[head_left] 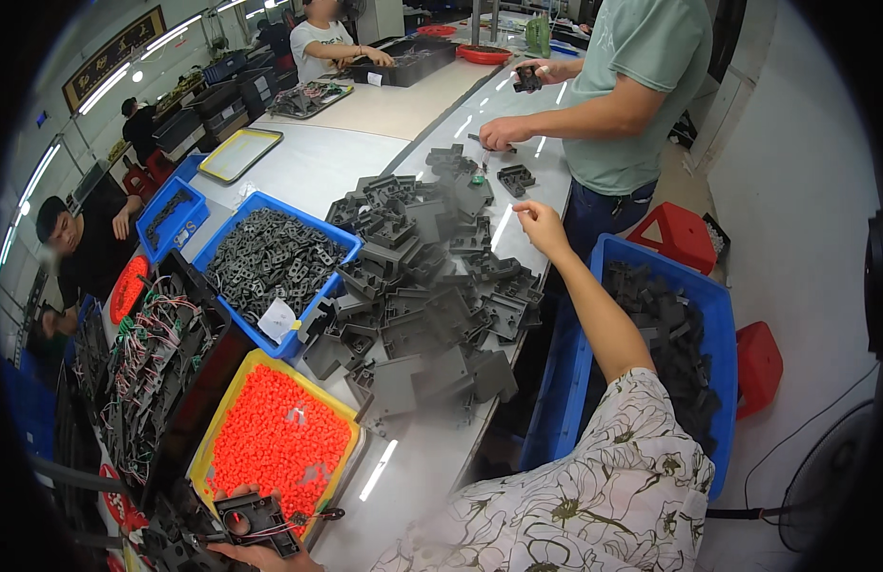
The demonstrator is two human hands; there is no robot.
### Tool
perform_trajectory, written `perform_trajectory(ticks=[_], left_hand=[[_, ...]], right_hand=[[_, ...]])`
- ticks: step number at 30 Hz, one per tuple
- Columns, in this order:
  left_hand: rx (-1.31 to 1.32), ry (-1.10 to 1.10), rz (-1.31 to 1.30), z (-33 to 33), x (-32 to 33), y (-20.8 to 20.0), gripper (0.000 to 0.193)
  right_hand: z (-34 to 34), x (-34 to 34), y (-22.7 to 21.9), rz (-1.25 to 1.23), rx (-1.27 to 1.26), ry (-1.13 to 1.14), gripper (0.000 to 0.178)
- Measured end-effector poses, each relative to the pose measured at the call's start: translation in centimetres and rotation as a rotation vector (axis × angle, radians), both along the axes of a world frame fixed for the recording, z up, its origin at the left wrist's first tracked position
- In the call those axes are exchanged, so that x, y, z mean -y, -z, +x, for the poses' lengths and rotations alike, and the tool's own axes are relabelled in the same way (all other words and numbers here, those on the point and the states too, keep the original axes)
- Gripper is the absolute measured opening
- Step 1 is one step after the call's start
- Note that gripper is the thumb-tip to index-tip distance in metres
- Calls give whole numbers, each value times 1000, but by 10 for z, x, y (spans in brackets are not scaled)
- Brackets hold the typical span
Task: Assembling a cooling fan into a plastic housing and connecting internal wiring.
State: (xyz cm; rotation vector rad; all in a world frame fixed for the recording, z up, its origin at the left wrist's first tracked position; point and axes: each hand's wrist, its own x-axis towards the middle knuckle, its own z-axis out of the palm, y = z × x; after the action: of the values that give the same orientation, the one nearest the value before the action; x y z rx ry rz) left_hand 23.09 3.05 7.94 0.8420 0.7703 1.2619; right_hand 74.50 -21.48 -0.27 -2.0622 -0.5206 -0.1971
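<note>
At the lower left, my left hand [270, 559] is closed around a dark plastic housing [262, 520] with a round opening and thin red and black wires. This part is over the corner of a yellow tray [206, 448] of small orange-red pieces [279, 429]. My right hand [543, 229] reaches out past the heaped grey plastic housings [427, 305], its fingers curled together. Whatever it may hold is too small to make out. Closest to it on the table lies a loose dark housing [516, 179].
A blue crate [260, 202] of small dark parts and a black crate [165, 381] of wired parts stand to the left. A large blue bin [713, 381] of grey parts and red stools [675, 236] are at right. Across the table, a co-worker [642, 95] handles dark parts.
</note>
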Motion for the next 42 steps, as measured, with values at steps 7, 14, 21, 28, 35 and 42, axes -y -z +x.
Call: perform_trajectory(ticks=[7,14,21,28,35,42], left_hand=[[16,20,18,2,6,1,64],[40,25,22,-1,5,2,65],[64,70,35,4,11,-2,65],[84,58,-19,8,21,-7,66],[51,95,29,-3,22,-12,66],[126,186,25,-5,29,-8,71]], right_hand=[[0,-4,43,300,-106,-37,18],[-5,1,33,464,-437,-139,22],[-3,4,38,436,-440,-194,22],[-3,7,37,410,-411,-161,19],[-62,21,-53,355,-20,-179,14],[-47,28,-221,-24,960,-32,31]])
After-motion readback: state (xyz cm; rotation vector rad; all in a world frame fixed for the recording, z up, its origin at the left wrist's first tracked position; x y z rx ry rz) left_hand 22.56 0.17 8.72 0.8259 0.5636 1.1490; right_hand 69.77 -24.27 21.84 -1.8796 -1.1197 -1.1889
